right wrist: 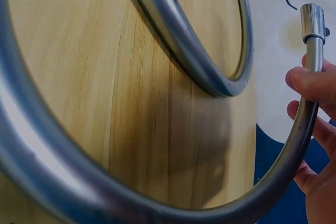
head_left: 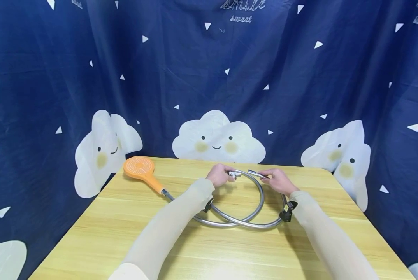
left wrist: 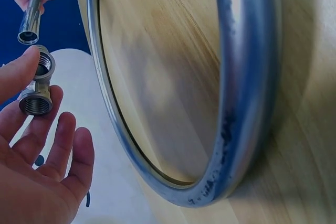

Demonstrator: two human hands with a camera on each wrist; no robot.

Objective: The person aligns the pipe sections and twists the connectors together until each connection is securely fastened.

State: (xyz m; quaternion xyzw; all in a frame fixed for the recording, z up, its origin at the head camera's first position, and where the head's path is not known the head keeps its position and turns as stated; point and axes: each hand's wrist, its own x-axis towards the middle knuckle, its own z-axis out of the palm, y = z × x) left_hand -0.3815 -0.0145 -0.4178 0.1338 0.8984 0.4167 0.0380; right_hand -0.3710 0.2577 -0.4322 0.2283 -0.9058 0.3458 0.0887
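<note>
My left hand (head_left: 218,175) pinches a small chrome tee fitting (left wrist: 38,86) between thumb and fingers. Two of its threaded openings show in the left wrist view. My right hand (head_left: 278,181) grips a silver shower hose (right wrist: 307,114) just behind its chrome end connector (right wrist: 313,22). That connector's open end faces the fitting across a small gap. The hose loops over the wooden table under both hands. At its other end is an orange shower head (head_left: 139,166), lying spray face up at the table's far left.
The wooden table (head_left: 209,252) ends at a far edge just beyond the hands. Behind it hangs a dark blue curtain (head_left: 202,62) with white clouds and triangles. Hose loops (head_left: 230,222) lie between the forearms, and each wrist wears a small black camera.
</note>
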